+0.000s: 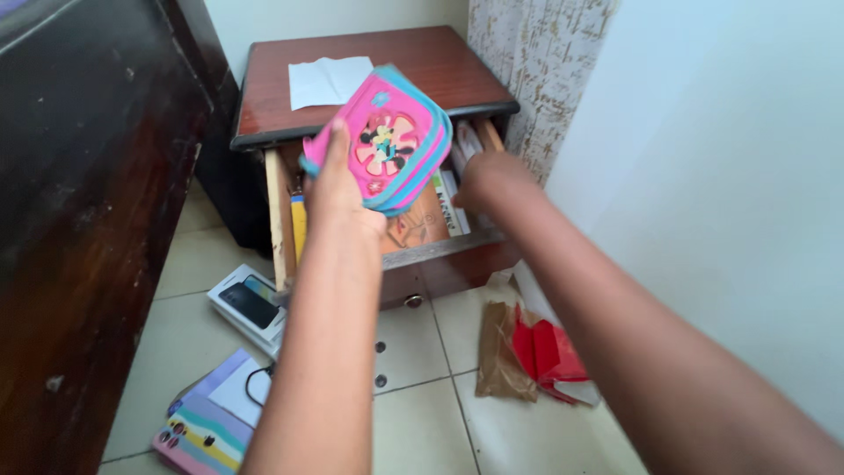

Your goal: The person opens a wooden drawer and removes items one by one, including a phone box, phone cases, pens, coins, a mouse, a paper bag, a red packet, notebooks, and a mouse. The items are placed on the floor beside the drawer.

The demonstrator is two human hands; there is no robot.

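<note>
My left hand (pixel 338 180) holds up a pink pencil case (pixel 391 141) with blue edging and a flower print, above the pulled-out drawer (pixel 431 255) of a dark wooden nightstand (pixel 440 57). My right hand (pixel 488 180) reaches into the drawer's right side, among white papers and booklets (pixel 453 198); its fingers are hidden inside, so what they touch is unclear. A yellow item (pixel 299 224) lies along the drawer's left wall.
A white paper (pixel 330 81) lies on the nightstand top. On the tiled floor are a phone box (pixel 251 303), a striped pastel folder (pixel 207 431) with a cable, a brown paper bag (pixel 501 352) and a red bag (pixel 549 356). Dark furniture (pixel 79 220) stands left, a wall right.
</note>
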